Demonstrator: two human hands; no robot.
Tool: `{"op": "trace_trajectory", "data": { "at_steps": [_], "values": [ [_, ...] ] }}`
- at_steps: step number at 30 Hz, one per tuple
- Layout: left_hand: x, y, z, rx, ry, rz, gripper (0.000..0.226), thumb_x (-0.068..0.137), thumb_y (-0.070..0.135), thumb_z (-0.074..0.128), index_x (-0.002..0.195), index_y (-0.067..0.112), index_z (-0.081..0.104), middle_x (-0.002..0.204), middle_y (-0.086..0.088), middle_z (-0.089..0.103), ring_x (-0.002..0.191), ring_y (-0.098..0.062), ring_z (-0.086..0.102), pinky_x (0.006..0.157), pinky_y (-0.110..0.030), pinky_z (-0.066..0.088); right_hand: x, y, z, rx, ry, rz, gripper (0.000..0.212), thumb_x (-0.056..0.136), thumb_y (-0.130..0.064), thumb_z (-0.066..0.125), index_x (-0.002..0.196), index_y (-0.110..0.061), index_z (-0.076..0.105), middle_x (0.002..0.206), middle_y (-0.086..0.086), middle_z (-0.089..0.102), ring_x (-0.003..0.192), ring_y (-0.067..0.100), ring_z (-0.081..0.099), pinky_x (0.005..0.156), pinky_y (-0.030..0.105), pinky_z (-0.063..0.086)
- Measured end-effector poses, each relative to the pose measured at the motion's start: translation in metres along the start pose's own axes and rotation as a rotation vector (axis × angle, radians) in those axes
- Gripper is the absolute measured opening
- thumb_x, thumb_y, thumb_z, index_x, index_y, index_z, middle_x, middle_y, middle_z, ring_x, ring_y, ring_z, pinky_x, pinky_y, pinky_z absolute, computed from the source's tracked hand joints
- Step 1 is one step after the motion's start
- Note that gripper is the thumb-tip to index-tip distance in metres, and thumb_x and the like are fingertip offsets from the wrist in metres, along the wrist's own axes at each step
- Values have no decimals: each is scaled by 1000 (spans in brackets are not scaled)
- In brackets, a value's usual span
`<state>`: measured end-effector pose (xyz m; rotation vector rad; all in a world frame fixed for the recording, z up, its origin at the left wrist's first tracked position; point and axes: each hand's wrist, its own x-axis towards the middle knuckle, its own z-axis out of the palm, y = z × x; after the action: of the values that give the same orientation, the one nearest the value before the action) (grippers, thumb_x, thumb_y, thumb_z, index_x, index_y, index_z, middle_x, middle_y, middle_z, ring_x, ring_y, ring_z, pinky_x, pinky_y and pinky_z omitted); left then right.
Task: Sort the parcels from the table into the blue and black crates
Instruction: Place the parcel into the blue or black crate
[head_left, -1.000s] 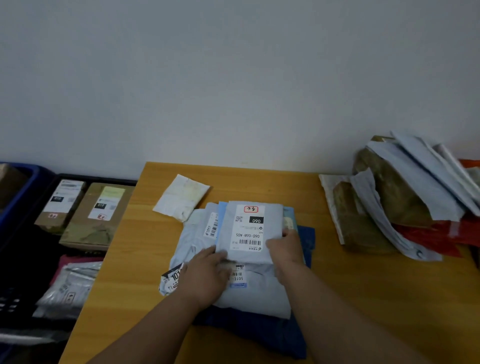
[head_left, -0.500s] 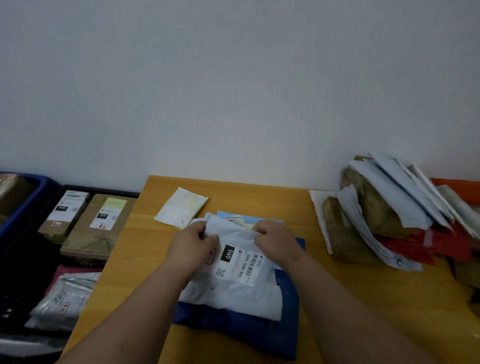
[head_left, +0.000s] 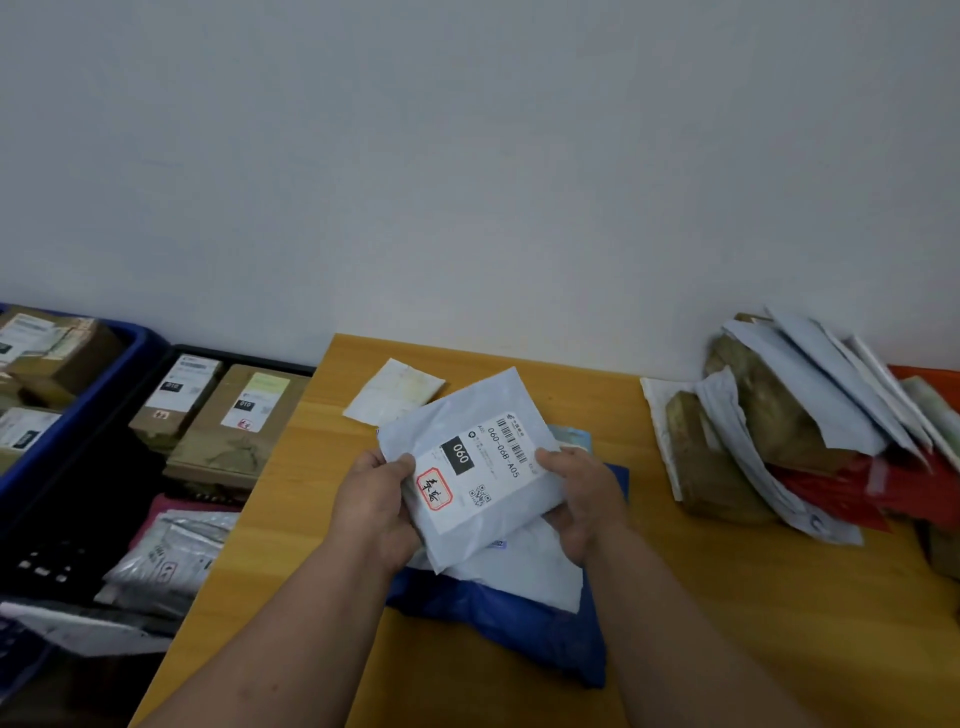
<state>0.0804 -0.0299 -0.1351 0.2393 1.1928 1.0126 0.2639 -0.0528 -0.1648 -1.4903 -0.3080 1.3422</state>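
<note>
Parcel (head_left: 467, 457), a pale mailer with a white label, is held tilted above the table (head_left: 675, 597) and the stack (head_left: 519, 613). Left hand (head_left: 376, 506) pinches its left edge, and right hand (head_left: 584, 501) curls round its right edge. Black crate (head_left: 244, 358) and blue crate (head_left: 78, 415) sit left of the table.

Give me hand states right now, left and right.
Left hand: grips the white parcel at its left edge.
Right hand: grips the same parcel at its right edge.

We see a plain pale wall (head_left: 467, 182) rising behind everything, and the wooden surface (head_left: 779, 597) butting against it at its far edge.
</note>
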Motion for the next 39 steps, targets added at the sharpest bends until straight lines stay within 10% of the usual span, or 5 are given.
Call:
{"op": "trace_trajectory", "data": {
  "at_steps": [8, 17, 24, 39],
  "values": [
    [-1, -5, -11, 38, -10, 48, 4, 97, 7, 55, 96, 11, 53, 94, -13, 69, 79, -29, 67, 71, -44, 57, -2, -3, 0, -100, 16, -98, 10, 90, -4, 63, 87, -13, 61, 99, 16, 73, 91, 33, 68, 91, 57, 53],
    [-2, 0, -27, 74, 102, 116, 16, 103, 24, 47, 92, 15, 54, 86, -11, 67, 72, -25, 64, 59, -36, 51, -8, 8, 10, -225, -58, -93, 8, 92, -6, 61, 94, -9, 67, 93, 10, 75, 88, 28, 70, 80, 45, 55],
    [-2, 12, -58, 80, 128, 102, 14, 100, 27, 52, 105, 18, 62, 97, -10, 72, 91, -29, 68, 87, -51, 54, -9, 23, 41, -307, -90, -103, 12, 93, -3, 58, 91, -11, 67, 93, 7, 75, 84, 24, 69, 76, 40, 54],
    [43, 134, -237, 408, 222, 76, 35, 94, -2, 43, 106, 24, 63, 88, -2, 73, 77, -20, 68, 53, -28, 50, -37, 126, 244, -495, -91, -30, 12, 92, -4, 56, 99, -13, 62, 103, 6, 68, 91, 23, 65, 69, 36, 55]
  ]
}}
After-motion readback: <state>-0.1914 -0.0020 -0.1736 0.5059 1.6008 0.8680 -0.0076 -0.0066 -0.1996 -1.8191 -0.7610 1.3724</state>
